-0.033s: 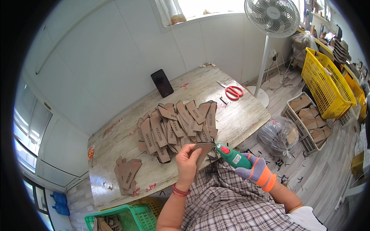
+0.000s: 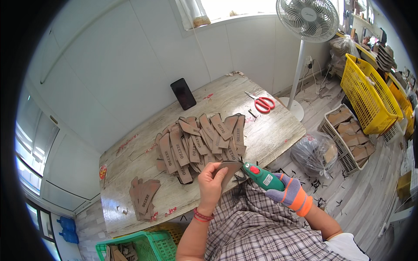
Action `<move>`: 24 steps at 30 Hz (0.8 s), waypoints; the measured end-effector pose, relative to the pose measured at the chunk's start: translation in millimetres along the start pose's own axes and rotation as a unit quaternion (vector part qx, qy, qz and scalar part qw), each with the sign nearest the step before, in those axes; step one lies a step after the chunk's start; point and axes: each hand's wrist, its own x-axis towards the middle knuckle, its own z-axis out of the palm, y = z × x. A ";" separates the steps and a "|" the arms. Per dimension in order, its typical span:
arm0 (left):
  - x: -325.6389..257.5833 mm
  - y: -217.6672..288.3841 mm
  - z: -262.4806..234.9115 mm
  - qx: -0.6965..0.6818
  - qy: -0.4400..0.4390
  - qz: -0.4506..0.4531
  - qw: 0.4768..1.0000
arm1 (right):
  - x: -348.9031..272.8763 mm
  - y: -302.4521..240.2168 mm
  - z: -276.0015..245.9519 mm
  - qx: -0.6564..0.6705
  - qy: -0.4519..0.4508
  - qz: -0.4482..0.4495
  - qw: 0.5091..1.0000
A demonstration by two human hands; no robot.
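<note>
My bare left hand (image 2: 210,184) pinches a curved brown fabric piece (image 2: 228,167) between thumb and fingers, just over the table's near edge. In a purple and orange glove, my right hand (image 2: 288,194) is wrapped round a green handheld power tool (image 2: 264,177) with a red button. The tool's tip meets or nearly meets the right edge of the piece; the exact contact is too small to tell. Beyond my hands lies a heap of similar printed brown pieces (image 2: 176,145) with dark edges. A smaller stack of pieces (image 2: 143,195) rests at the table's left.
Red-handled scissors (image 2: 264,104) and a leaning black phone (image 2: 183,94) are on the wooden table (image 2: 272,135). A green crate (image 2: 159,245) stands below left. A white fan (image 2: 308,17), a plastic bag (image 2: 314,153) and yellow crate (image 2: 370,95) stand right. Dark scraps litter the floor.
</note>
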 end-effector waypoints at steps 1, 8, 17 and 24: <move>1.3 1.3 -3.6 0.030 -0.010 0.011 0.999 | -2.1 -3.8 -0.4 -0.002 -0.003 -0.002 1.000; 10.6 30.9 -17.3 0.172 -0.078 0.031 0.982 | -6.8 -15.6 -7.8 -0.073 -0.035 0.039 0.996; 13.2 37.3 -21.3 0.214 -0.109 0.031 0.970 | -5.2 -12.7 -9.9 -0.106 -0.050 0.042 0.992; 15.1 40.6 -22.5 0.237 -0.132 0.015 0.962 | -4.5 -13.3 -11.6 -0.135 -0.059 0.050 0.988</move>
